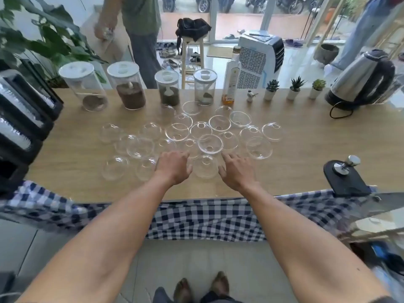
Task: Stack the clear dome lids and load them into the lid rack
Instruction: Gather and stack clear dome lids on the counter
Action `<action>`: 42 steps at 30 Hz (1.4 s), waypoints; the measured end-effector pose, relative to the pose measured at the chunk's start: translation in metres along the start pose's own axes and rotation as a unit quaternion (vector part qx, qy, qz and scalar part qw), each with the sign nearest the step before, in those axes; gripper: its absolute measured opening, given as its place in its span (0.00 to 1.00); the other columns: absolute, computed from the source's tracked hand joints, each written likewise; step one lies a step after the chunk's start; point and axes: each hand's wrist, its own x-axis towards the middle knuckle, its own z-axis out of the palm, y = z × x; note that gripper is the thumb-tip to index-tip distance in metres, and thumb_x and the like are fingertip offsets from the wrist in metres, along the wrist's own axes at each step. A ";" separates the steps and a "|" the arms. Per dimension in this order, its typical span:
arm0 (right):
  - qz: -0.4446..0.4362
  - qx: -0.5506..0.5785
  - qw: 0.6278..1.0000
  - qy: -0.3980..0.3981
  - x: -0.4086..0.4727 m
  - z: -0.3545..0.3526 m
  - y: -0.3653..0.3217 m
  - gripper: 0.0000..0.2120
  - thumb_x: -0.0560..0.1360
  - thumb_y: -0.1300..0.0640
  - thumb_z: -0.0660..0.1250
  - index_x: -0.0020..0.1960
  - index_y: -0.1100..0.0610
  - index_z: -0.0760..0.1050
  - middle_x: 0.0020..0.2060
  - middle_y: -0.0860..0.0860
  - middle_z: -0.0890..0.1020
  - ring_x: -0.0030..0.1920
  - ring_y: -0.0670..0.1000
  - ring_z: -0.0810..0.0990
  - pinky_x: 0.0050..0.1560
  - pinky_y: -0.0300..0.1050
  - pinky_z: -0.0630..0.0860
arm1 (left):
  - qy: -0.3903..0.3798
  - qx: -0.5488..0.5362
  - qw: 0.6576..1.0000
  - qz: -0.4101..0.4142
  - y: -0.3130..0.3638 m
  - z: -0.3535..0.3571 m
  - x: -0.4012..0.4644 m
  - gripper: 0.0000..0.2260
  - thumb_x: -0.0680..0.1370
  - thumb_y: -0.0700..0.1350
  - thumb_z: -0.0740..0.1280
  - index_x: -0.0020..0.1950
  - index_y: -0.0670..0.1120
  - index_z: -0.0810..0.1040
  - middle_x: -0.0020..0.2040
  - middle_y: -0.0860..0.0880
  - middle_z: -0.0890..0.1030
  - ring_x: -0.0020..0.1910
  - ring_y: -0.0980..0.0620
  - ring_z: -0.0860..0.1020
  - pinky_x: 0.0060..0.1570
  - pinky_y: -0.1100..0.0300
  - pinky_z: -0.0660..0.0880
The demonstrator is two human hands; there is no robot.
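- I have both bare arms stretched out over the long light-wood counter, one hand on either side of a clear plastic dome lid near the front edge.
- My left hand is palm down, fingers loosely spread and holding nothing; its fingertips reach in among the nearest lids.
- My right hand is also empty, fingers parted and pointing forward, just beside that front lid.
- The scattered clear dome lids cover the middle of the counter, some dome up, some rim up, many touching or overlapping.
- The black lid rack stands at the counter's left end, well apart from my hands, with ribbed stacks of clear lids in its slots.
- Four clear lidded canisters line the far edge, and a steel electric kettle sits at the far right.
- A blue-and-white checked cloth hangs along the near edge.
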 end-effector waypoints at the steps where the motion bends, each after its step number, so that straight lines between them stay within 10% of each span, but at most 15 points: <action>1: -0.001 -0.013 1.000 -0.008 -0.004 0.003 -0.003 0.19 0.81 0.49 0.61 0.69 0.55 0.72 0.65 0.54 0.81 0.67 0.58 0.76 0.64 0.55 0.68 | -0.001 0.020 1.000 0.007 0.000 0.004 -0.003 0.24 0.80 0.57 0.61 0.73 0.48 0.73 0.59 0.46 0.84 0.57 0.42 0.81 0.56 0.49 0.75; 6: -0.012 -0.076 0.997 -0.011 -0.021 0.029 -0.002 0.14 0.80 0.55 0.63 0.64 0.56 0.75 0.60 0.54 0.83 0.63 0.58 0.78 0.65 0.55 0.68 | -0.001 0.052 0.999 0.009 0.000 0.029 -0.019 0.24 0.80 0.56 0.64 0.74 0.49 0.70 0.55 0.47 0.85 0.56 0.43 0.82 0.59 0.50 0.72; 11: -0.004 -0.095 0.992 0.083 -0.029 0.046 0.000 0.14 0.73 0.69 0.67 0.57 0.57 0.80 0.49 0.55 0.87 0.51 0.58 0.82 0.59 0.56 0.73 | 0.002 0.044 0.999 0.020 -0.003 0.039 -0.030 0.17 0.75 0.32 0.60 0.58 0.48 0.75 0.50 0.49 0.84 0.48 0.45 0.83 0.57 0.49 0.74; 16: 0.057 0.122 0.974 0.182 -0.032 0.028 -0.011 0.12 0.81 0.65 0.62 0.61 0.59 0.79 0.49 0.56 0.86 0.50 0.57 0.82 0.56 0.54 0.74 | 0.066 -0.014 0.997 0.045 -0.007 0.034 -0.034 0.17 0.77 0.33 0.62 0.62 0.47 0.78 0.48 0.49 0.84 0.43 0.45 0.83 0.46 0.51 0.76; 24: 0.278 0.626 0.718 0.122 -0.016 0.001 -0.039 0.08 0.85 0.64 0.60 0.58 0.59 0.76 0.49 0.58 0.81 0.49 0.54 0.82 0.55 0.56 0.85 | 0.173 -0.304 0.932 -0.096 -0.006 -0.007 -0.031 0.19 0.82 0.40 0.59 0.73 0.47 0.75 0.60 0.44 0.83 0.55 0.40 0.82 0.52 0.45 0.79; 31: 0.373 0.707 0.599 0.044 -0.011 0.034 -0.043 0.09 0.83 0.70 0.59 0.60 0.65 0.74 0.40 0.57 0.76 0.40 0.53 0.78 0.57 0.61 0.84 | 0.159 -0.527 0.814 -0.184 -0.027 -0.027 -0.014 0.19 0.80 0.46 0.60 0.70 0.47 0.78 0.58 0.46 0.83 0.58 0.47 0.81 0.61 0.45 0.79; 35: 0.418 0.667 0.615 0.042 -0.010 0.043 -0.043 0.08 0.81 0.72 0.59 0.56 0.66 0.76 0.43 0.59 0.78 0.39 0.54 0.80 0.51 0.53 0.86 | 0.102 -0.645 0.723 -0.225 -0.026 -0.029 -0.013 0.14 0.84 0.39 0.61 0.69 0.43 0.77 0.47 0.48 0.77 0.43 0.53 0.78 0.48 0.47 0.85; 42: 0.460 0.514 0.722 0.058 -0.015 0.051 -0.037 0.05 0.79 0.66 0.62 0.51 0.63 0.77 0.46 0.60 0.84 0.35 0.56 0.82 0.46 0.55 0.85 | -0.031 -0.731 0.625 -0.273 -0.003 -0.007 -0.011 0.09 0.84 0.37 0.61 0.60 0.44 0.80 0.50 0.44 0.76 0.50 0.50 0.76 0.47 0.43 0.85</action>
